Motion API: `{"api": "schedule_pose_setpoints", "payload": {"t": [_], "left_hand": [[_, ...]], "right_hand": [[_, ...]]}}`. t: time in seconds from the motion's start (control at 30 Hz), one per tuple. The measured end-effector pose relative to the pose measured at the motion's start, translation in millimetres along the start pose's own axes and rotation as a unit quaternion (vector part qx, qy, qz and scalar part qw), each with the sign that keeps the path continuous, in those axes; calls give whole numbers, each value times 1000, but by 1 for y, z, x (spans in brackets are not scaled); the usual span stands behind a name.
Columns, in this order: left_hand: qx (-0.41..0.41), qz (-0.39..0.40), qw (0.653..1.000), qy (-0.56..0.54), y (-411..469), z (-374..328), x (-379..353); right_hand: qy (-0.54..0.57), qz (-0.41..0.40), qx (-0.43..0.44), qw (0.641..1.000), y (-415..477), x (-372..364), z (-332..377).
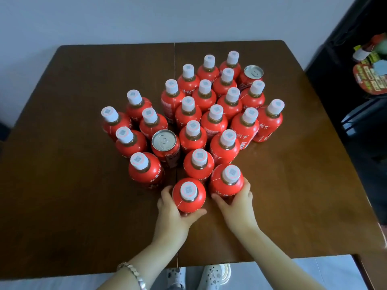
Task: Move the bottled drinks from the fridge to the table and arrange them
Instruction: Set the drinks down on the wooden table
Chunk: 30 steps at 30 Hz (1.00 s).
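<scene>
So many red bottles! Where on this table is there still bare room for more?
Bare wood lies left of the bottle cluster toward the left edge of the table, right of it toward the right edge, and along the far edge. The middle is crowded, bottles nearly touching. The left hand grips the nearest bottle, the right hand its neighbour.

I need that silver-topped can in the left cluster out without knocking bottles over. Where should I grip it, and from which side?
Likely from straight above: pinch the can around its top rim and lift straight up. It stands upright with bottles crowding its sides, so only the lid end is open.
</scene>
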State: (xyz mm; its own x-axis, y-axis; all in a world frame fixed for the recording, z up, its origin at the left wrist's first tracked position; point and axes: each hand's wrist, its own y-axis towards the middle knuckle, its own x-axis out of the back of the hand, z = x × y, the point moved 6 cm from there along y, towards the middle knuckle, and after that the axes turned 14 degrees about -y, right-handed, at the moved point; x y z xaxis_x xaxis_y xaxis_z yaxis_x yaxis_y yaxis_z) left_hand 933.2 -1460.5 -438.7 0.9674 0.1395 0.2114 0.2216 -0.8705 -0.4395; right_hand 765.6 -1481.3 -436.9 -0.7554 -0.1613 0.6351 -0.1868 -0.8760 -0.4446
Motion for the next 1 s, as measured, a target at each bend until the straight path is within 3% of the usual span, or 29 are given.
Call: {"api": "schedule_pose_setpoints", "payload": {"t": [0.13, 0.23, 0.27, 0.3, 0.4, 0.47, 0.63, 0.8, 1.0], "left_hand": [[162, -15, 985, 57, -10, 3, -2], [378, 141, 914, 46, -42, 0, -17], [380, 195, 902, 66, -50, -9, -22], [350, 222, 906, 90, -50, -17, -26], [144, 233, 945, 177, -47, -62, -37], [41, 260, 928, 263, -52, -85, -43], [-193, 350, 770, 498, -104, -136, -85], [-303, 457, 670, 500, -206, -162, -146], [-381, 554, 559, 486, -373, -144, -220]], "right_hand": [[-40, 61, -43, 996, 5, -1, -8], [-157, 156, -59, 973, 1, 0, -14], [-174, 174, -56, 968, -6, 7, -12], [-183, 188, -51, 964, -11, 11, -9], [-171, 183, -61, 966, -42, 43, 4], [-162, 172, -86, 968, -62, 66, 6], [-111, 41, -167, 979, -132, 133, -15], [-181, -53, -212, 959, -226, 181, -50], [-170, -141, -301, 928, -386, 237, -120]]}}
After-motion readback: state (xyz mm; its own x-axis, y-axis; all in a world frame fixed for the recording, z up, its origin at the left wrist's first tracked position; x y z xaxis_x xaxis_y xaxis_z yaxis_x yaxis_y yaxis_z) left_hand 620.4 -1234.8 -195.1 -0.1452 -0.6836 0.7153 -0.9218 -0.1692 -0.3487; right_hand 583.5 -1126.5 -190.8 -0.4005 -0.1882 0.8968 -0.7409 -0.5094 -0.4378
